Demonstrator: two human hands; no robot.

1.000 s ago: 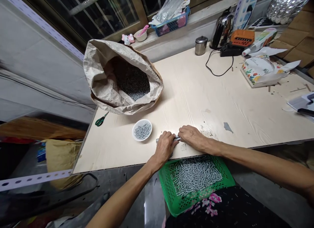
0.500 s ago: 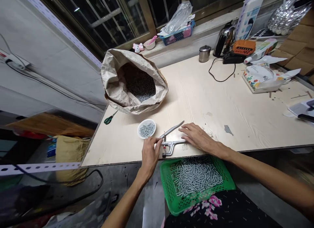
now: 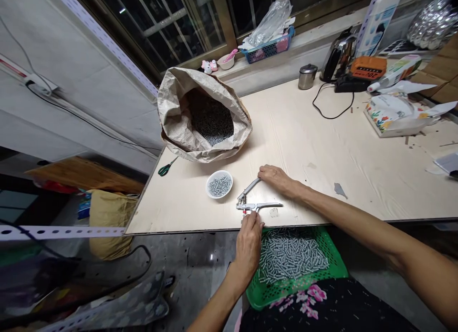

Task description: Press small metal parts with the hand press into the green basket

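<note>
Silver spring-loaded pliers (image 3: 269, 205) lie on the table near its front edge, handles spread apart, with a red part at the jaw. My right hand (image 3: 277, 179) is closed round the end of the upper handle. At the jaw end, the fingers of my left hand (image 3: 248, 243) are pinched at the lower frame; anything small between the fingertips is hidden. Just left of the pliers stands a white bowl (image 3: 219, 184) of small metal pins. Below the table edge, a green basket (image 3: 338, 260) on my lap holds many similar metal pieces.
An open sack (image 3: 171, 100) of metal pieces stands behind the bowl, with green-handled scissors (image 3: 165, 170) to its left. A tissue pack (image 3: 388, 113), a metal canister (image 3: 307, 77), a kettle (image 3: 338, 55) and a cable are at the back right.
My left hand has moved from the upper jaw side to the near underside of the pliers. My right hand has shifted from the lower handle to the upper one and closed on it.
</note>
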